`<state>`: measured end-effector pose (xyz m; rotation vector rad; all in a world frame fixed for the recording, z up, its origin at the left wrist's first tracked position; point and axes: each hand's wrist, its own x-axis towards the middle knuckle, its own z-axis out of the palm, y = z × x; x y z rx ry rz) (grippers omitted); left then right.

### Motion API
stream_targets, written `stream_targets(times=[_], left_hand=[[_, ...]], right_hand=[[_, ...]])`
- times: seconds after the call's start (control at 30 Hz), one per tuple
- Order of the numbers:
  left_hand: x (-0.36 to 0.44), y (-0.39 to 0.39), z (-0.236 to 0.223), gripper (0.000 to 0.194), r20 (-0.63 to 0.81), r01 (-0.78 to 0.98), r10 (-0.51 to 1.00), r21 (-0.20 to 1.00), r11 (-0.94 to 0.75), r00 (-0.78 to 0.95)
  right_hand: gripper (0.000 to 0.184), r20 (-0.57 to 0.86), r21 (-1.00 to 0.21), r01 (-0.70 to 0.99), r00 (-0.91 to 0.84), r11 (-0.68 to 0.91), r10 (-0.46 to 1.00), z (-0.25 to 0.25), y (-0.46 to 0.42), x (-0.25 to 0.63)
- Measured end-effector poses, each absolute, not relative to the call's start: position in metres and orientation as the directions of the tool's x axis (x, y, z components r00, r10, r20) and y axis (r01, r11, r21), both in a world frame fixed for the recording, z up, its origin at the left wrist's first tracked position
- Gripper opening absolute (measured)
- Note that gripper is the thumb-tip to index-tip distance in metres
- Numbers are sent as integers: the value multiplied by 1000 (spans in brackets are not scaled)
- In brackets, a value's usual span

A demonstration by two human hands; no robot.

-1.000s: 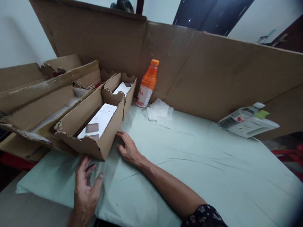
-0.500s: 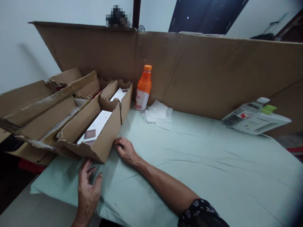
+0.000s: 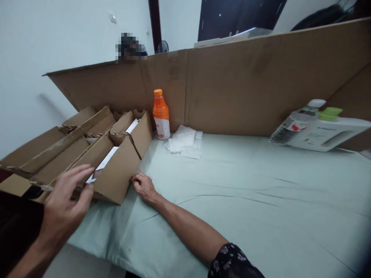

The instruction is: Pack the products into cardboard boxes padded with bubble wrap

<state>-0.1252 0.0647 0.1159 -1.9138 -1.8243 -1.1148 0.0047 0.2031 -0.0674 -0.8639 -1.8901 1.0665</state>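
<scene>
My left hand [image 3: 68, 197] is raised over the near end of a cardboard bin [image 3: 117, 175], its thumb and fingers apart and nothing between them. Inside that bin lies a white carton [image 3: 104, 162] with a brownish square printed on it. My right hand [image 3: 144, 187] rests on the green cloth [image 3: 232, 208] beside the bin's right wall, with its fingers curled in and no object showing in them. Whether its fingertips touch the cardboard I cannot tell. Behind is a second bin [image 3: 143, 133] that also holds a white carton [image 3: 132, 126].
More cardboard bins [image 3: 62, 158] stand in rows at the left. An orange bottle [image 3: 161, 116] stands behind folded clear plastic bags [image 3: 185, 142]. At the right lean a clear bottle [image 3: 298, 121] and a white jug [image 3: 333, 133]. A cardboard wall [image 3: 232, 88] runs behind; a person's head shows above it.
My left hand has risen and moved left from below the bin's front corner to over its near end. My right hand stays beside the bin. The camera view has shifted.
</scene>
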Motion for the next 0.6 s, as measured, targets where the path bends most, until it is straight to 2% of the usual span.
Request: stream_targets(times=[0.03, 0.13, 0.23, 0.37, 0.47, 0.6], left_hand=[[-130, 86, 131, 33, 609, 932, 789, 327, -153, -84], [-147, 155, 154, 42, 178, 902, 965, 419, 103, -193], [-156, 212, 152, 49, -9, 886, 985, 436, 159, -172], [-154, 251, 143, 55, -253, 850, 967, 503, 157, -29], [-149, 258, 144, 60, -372, 825, 927, 539, 166, 56], [-144, 262, 146, 55, -371, 861, 927, 489, 140, 60]], right_hand=[[27, 296, -893, 178, -463, 414, 835, -67, 203, 5], [26, 292, -891, 182, -469, 415, 833, -67, 202, 5], [25, 285, -888, 195, -475, 416, 832, -67, 202, 5], [25, 280, -879, 213, -495, 428, 822, -68, 203, 5], [24, 278, -874, 216, -514, 436, 811, -68, 203, 4], [23, 265, -878, 215, -526, 428, 808, -69, 204, 3]])
